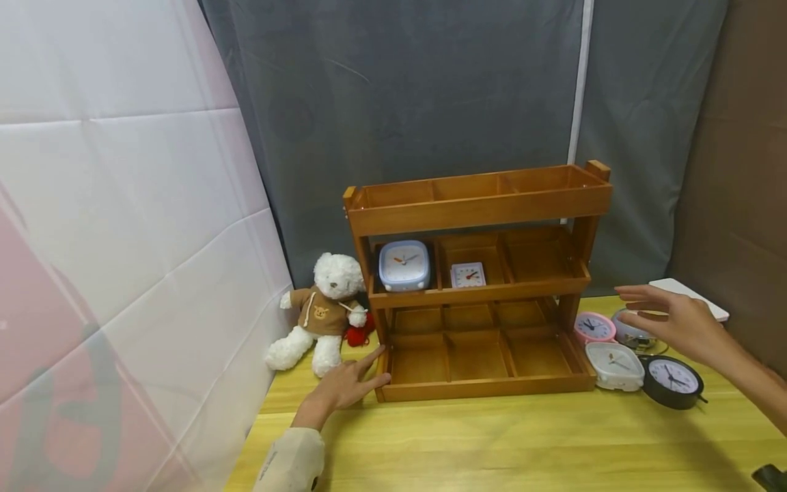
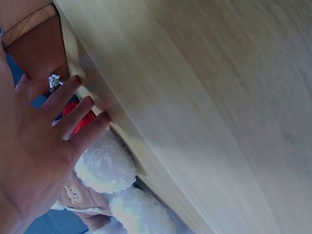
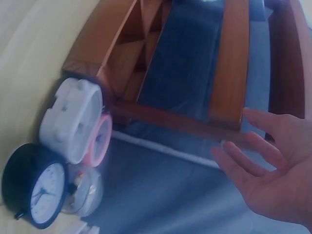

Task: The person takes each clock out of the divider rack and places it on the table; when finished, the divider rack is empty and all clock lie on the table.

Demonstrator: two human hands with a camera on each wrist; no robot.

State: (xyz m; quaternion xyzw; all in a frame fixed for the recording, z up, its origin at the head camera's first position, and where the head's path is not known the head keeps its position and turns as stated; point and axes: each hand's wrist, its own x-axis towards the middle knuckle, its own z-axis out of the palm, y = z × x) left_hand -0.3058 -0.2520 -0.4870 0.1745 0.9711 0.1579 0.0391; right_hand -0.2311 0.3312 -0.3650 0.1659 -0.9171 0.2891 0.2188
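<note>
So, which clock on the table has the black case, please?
The round black clock, just right of the white clock in the head view; the others there have pale or pink cases.

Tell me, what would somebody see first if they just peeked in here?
Probably the big wooden shelf, with a blue clock and a small pale clock on its middle tier. Next, maybe the fluffy white teddy bear sitting to its left. Then the pink clock, white clock and black clock, bunched to its right.
</note>
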